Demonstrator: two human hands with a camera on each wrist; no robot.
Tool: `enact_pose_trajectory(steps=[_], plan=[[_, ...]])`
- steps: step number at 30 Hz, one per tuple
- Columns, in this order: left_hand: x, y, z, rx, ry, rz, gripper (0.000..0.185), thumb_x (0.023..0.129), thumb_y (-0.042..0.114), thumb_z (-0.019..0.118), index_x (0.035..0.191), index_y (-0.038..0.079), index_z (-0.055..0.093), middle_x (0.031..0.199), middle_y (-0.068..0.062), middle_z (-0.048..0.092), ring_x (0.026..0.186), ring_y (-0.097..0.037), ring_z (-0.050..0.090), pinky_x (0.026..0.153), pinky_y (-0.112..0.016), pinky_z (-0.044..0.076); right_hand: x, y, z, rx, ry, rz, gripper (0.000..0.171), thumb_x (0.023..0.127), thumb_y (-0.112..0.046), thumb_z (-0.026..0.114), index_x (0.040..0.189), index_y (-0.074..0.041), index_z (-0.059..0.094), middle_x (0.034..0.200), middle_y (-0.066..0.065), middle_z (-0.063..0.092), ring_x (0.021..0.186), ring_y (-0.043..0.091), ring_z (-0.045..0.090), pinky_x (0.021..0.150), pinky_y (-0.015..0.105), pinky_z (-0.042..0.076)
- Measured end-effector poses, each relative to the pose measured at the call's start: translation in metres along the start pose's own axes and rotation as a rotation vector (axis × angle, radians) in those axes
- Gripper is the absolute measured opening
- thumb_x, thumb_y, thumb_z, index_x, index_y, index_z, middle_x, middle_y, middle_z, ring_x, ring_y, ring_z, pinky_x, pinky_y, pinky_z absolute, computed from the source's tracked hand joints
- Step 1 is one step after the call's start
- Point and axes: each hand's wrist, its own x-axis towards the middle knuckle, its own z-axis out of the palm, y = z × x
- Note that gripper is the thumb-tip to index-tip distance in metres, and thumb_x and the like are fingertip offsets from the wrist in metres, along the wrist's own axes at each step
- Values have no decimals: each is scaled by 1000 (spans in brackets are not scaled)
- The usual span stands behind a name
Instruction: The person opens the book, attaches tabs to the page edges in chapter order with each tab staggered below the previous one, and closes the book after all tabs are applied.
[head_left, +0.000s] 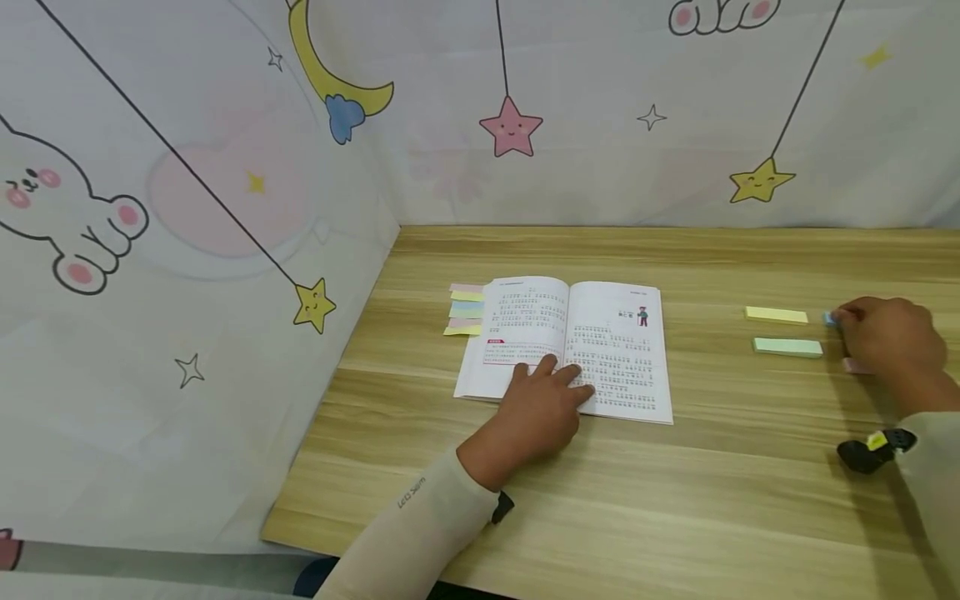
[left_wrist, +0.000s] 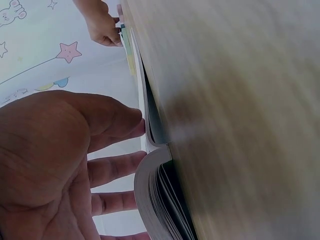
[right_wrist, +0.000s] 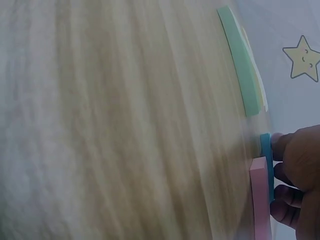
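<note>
Cartoon-curtained wooden desk (head_left: pixel 697 500) carries an open book (head_left: pixel 570 346) pinned flat by the left hand (head_left: pixel 536 408) with straight fingers, while the right hand (head_left: pixel 888 337) pinches a blue sticky-note pad (right_wrist: pixel 266 162) beside yellow, green and pink pads, seemingly peeling a tab, which needs a clean single-sheet lift.

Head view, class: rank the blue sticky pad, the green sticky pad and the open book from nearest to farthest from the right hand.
1. Blue sticky pad: at the fingers of the right hand.
2. Green sticky pad: just to its left.
3. Open book: table centre, under the left hand.
</note>
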Motion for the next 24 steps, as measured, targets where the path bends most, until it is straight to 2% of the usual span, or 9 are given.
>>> enact_pose_trajectory(steps=[6, 10, 13, 15, 19, 24], plan=[[0, 0, 1, 5, 6, -6, 41, 102, 31, 59, 142, 38, 61, 152, 7, 50, 137, -22, 41, 95, -49, 43, -1, -4, 1, 5, -7, 21, 59, 111, -45, 31, 144, 1, 47, 136, 40, 42, 117, 62, 40, 71, 67, 47], [1, 0, 2, 5, 13, -4, 41, 102, 31, 58, 142, 38, 61, 152, 7, 51, 136, -22, 42, 94, -49, 44, 0, -3, 4, -12, 28, 7, 53, 111, -40, 33, 141, 2, 47, 136, 42, 36, 121, 63, 32, 66, 66, 47], [1, 0, 3, 7, 22, -1, 41, 102, 30, 58, 142, 38, 61, 151, 7, 51, 135, -21, 42, 94, -48, 44, 1, -4, 6, -24, 70, 0, 48, 112, -35, 35, 136, 5, 48, 139, 40, 31, 130, 64, 24, 73, 69, 47], [1, 0, 3, 9, 25, 1, 41, 102, 30, 58, 142, 38, 61, 151, 7, 51, 135, -21, 43, 93, -48, 44, 1, -5, 7, -27, 96, 2, 46, 112, -33, 37, 133, 5, 50, 140, 40, 31, 133, 63, 21, 81, 72, 45], [0, 0, 3, 11, 31, 3, 41, 102, 30, 57, 142, 38, 61, 151, 7, 51, 135, -21, 43, 93, -48, 44, 1, -6, 7, -56, 127, -3, 42, 111, -29, 41, 126, 8, 54, 134, 39, 36, 129, 62, 26, 94, 72, 38], [0, 0, 3, 19, 28, 5, 41, 102, 30, 58, 142, 37, 61, 151, 7, 51, 134, -21, 43, 93, -47, 44, 1, -6, 6, -162, 97, -49, 40, 111, -25, 46, 124, 11, 57, 129, 39, 40, 126, 62, 30, 99, 70, 36]])
